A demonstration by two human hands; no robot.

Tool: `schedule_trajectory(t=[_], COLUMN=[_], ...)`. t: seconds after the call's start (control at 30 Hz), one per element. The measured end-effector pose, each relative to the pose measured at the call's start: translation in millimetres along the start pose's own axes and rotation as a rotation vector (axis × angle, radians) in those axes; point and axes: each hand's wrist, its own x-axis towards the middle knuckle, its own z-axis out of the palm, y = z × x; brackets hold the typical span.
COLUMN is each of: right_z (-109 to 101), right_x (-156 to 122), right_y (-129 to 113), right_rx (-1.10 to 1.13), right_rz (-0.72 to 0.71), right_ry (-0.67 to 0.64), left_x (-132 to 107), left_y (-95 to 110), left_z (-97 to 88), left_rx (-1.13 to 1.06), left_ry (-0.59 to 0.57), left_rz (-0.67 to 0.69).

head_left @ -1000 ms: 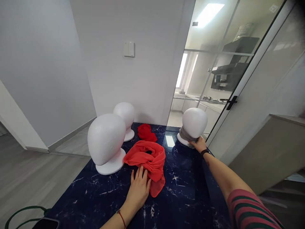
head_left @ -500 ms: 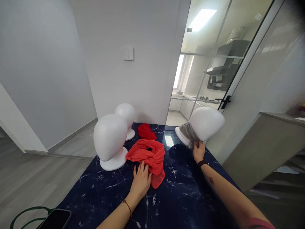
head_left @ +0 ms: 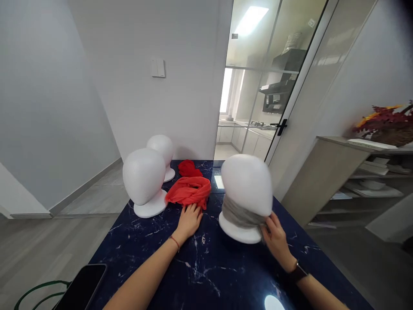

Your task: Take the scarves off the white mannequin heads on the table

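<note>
A white foam mannequin head (head_left: 248,181) stands slightly tilted on the dark blue table, blurred by motion. Around its neck is wrapped a grey scarf (head_left: 240,214). My right hand (head_left: 275,239) is at the right side of that neck, its bent fingers closed on the scarf's edge. Left of it, a coral-red scarf (head_left: 190,191) lies in a loose ring on the table. My left hand (head_left: 189,221) rests palm down at the near edge of this scarf, fingers stretched out and touching the fabric.
Two more foam heads, a near one (head_left: 144,176) and a far one (head_left: 161,148), stand at the left. Behind the coral-red scarf lies a darker red cloth (head_left: 189,168). A phone (head_left: 82,286) with a green cord is at the table's left edge. Shelves (head_left: 364,172) stand beyond on the right.
The head with the grey scarf has come nearer and left, and is more upright, with my right hand still at its neck. My left hand has pushed the coral-red scarf back, bunching it.
</note>
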Motion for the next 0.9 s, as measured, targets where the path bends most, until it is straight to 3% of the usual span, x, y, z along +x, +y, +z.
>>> schedule_trajectory(t=[0.1, 0.17, 0.3, 0.4, 0.57, 0.67, 0.8, 0.9], right_z=[5.8, 10.8, 21.1, 36.0, 68.5, 82.1, 93.6, 96.8], right_x=[-28.4, -36.9, -32.9, -22.4, -8.5, -3.1, 1.4, 0.5], right_y=[-32.3, -50.0, -79.5, -103.5, -136.5, -134.5, -110.2, -96.3], right_rx=[0.077, 0.111, 0.121, 0.139, 0.218, 0.333, 0.542, 0.611], right_rz=[-0.012, -0.010, -0.004, -0.050, -0.161, -0.201, 0.127, 0.266], right_ry=[-0.099, -0.151, -0.194, -0.226, -0.243, -0.206, -0.150, -0.294], left_x=[12.8, 11.9, -6.3, -18.2, -31.0, -39.8, -45.2, -45.6], left_y=[-3.2, 3.2, 29.1, 40.6, 19.3, 1.3, -1.3, 4.1], left_z=[1.4, -1.0, -13.9, -27.3, -37.6, -35.4, -33.0, -32.0], left_rx=[-0.066, -0.229, -0.692, -0.881, -0.931, -0.923, -0.837, -0.776], left_ry=[0.082, 0.136, 0.124, 0.121, 0.304, 0.342, 0.325, 0.341], left_rz=[-0.167, -0.252, -0.147, -0.073, -0.189, -0.226, -0.191, -0.190])
